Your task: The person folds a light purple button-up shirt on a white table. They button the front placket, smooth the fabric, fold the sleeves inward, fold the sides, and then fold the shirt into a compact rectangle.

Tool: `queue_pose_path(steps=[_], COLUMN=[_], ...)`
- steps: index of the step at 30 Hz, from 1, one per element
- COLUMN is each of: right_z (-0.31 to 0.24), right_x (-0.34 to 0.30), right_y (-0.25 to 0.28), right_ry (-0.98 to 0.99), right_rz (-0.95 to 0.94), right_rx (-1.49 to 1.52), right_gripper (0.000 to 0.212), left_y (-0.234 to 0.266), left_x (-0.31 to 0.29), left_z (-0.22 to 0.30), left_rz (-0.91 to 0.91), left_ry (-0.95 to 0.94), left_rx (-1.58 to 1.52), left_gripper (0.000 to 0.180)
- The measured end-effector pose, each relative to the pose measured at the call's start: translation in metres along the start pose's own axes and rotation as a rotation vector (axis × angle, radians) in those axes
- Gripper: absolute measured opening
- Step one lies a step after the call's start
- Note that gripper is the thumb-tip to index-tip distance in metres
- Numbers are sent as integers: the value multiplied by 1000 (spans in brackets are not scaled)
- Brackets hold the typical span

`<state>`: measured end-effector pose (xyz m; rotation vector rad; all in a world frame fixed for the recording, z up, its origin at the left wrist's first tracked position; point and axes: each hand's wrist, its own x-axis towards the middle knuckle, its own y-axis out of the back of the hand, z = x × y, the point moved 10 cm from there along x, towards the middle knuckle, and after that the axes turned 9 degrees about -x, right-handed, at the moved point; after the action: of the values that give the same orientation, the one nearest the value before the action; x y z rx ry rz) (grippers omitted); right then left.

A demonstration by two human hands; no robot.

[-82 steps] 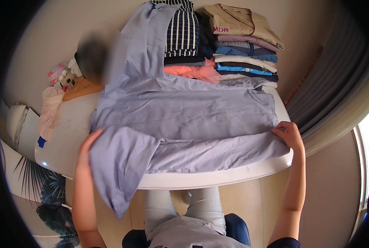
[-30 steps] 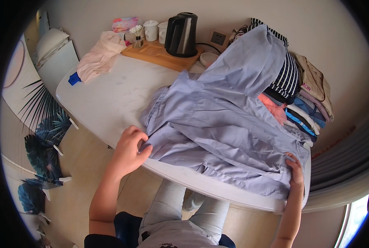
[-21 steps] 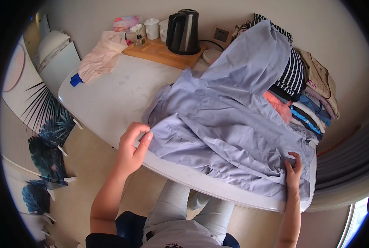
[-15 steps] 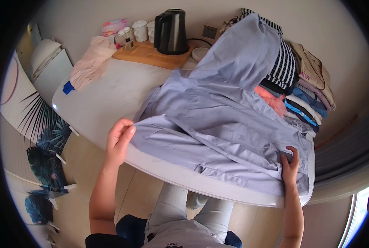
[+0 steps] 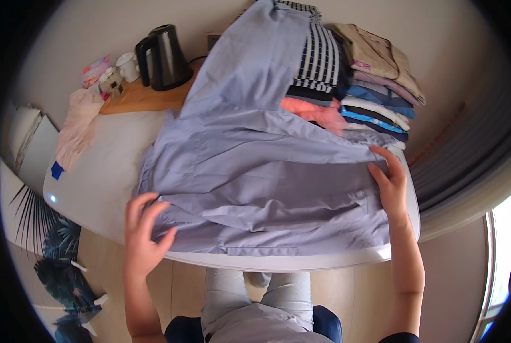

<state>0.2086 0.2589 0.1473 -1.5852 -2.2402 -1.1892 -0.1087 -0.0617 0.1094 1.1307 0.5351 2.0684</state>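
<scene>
Left hand point(image 5: 145, 240) is open, fingers bent and spread by the near-left edge of the blue-grey shirt point(image 5: 301, 183); right hand point(image 5: 394, 186) is open too, thumb and fingers apart over its right end. I see the shirt across the table point(image 5: 109, 143), one sleeve point(image 5: 244, 63) against striped clothes point(image 5: 319, 54). Spreading looks largely done, I judge; near-side creases and that sleeve remain untidied.

The left forearm point(image 5: 139, 303) runs up from the lower left of the frame; the left hand point(image 5: 145, 235) has fingers parted and loosely curved. At right, above the right forearm point(image 5: 408, 263), the right hand point(image 5: 391, 182) points leftward, thumb apart from fingers.
</scene>
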Motion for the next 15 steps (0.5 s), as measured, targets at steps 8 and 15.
queue_pose_path(steps=[8, 15], right_z=[-75, 26], right_x=[20, -48], right_y=[38, 19], right_ry=[30, -233], right_rz=[-13, -198], right_rx=[121, -60], right_gripper=[13, 21], left_y=[-33, -41], left_x=[22, 11], left_z=[9, -13], left_rz=[-45, -64], left_ry=[-220, -103], left_rx=[9, -40], left_gripper=[26, 20])
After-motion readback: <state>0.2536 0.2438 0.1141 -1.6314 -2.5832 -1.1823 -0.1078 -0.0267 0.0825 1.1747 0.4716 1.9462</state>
